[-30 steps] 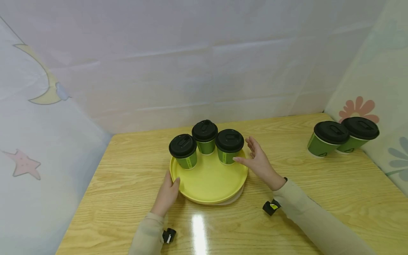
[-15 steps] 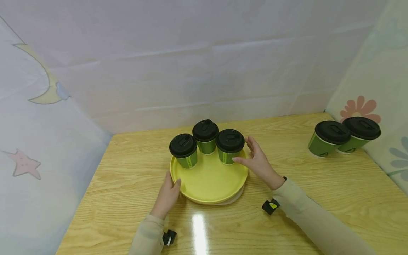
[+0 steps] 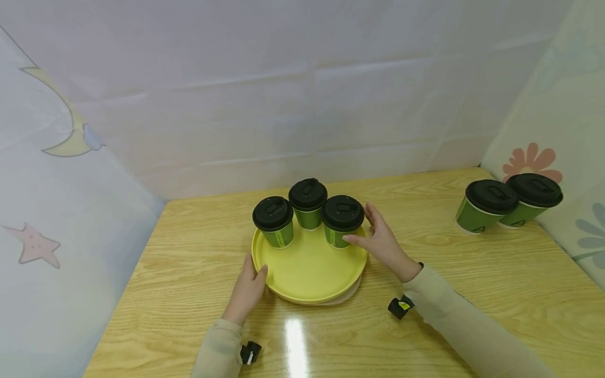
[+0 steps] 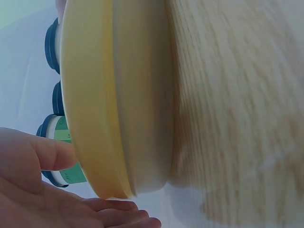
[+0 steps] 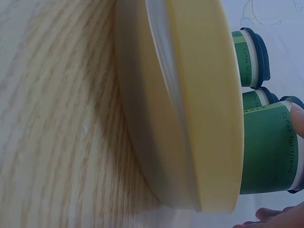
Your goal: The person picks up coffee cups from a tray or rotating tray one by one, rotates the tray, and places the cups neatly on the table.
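A round yellow tray (image 3: 307, 273) sits on a paler round base (image 3: 348, 295). Three green paper coffee cups with black lids stand upright toward its far side: a left cup (image 3: 279, 237), a back cup (image 3: 308, 218) and a right cup (image 3: 333, 236). My left hand (image 3: 246, 291) grips the tray's left edge, thumb (image 4: 57, 154) over the rim and fingers along the outside. With the thumb in front and the fingers at its far side, my right hand (image 3: 385, 245) holds the right cup, whose printed sleeve faces the right wrist camera.
Two more lidded cups, a nearer cup (image 3: 477, 212) and a farther cup (image 3: 529, 207), stand at the table's right end, overlapping in the head view. The wooden table (image 3: 189, 294) meets a pale cloth backdrop (image 3: 302, 105) behind and at both sides.
The right cup has shifted slightly toward me with my right hand on it, and the back cup slightly right. My left hand stays at the tray's edge.
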Tool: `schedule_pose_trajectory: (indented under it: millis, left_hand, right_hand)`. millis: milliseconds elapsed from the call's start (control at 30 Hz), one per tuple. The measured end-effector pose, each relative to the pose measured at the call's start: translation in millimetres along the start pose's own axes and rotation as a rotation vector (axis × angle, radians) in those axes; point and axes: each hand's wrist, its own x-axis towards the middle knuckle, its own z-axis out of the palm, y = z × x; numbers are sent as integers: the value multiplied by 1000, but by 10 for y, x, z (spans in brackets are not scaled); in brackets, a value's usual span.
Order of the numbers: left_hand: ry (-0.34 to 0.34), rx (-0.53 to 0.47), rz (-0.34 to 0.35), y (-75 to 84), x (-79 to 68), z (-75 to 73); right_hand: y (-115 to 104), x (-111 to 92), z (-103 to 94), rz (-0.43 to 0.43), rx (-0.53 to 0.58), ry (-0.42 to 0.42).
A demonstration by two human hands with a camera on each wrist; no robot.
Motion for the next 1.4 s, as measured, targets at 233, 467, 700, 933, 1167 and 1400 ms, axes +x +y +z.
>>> schedule_pose_trajectory:
  millis: [233,467,700,933,1167,1400]
  left_hand:
    - [-5,-30,85,5,-56,15]
    - [-5,18,61,-22,11,32]
    - [-34,103,-5,-34,47,45]
    - [-22,139,15,16,33,43]
    - [-16,165,21,21,44,57]
    - [-20,160,13,13,44,47]
  right_hand:
    - [17,14,20,3,-2,-7]
    - [44,27,52,2,3,-20]
    - [104,53,88,-23,-26,-9]
    - [142,100,141,-46,-40,0]
    - [176,142,175,-67,-37,-7]
    - [164,153,192,-80,-53,2]
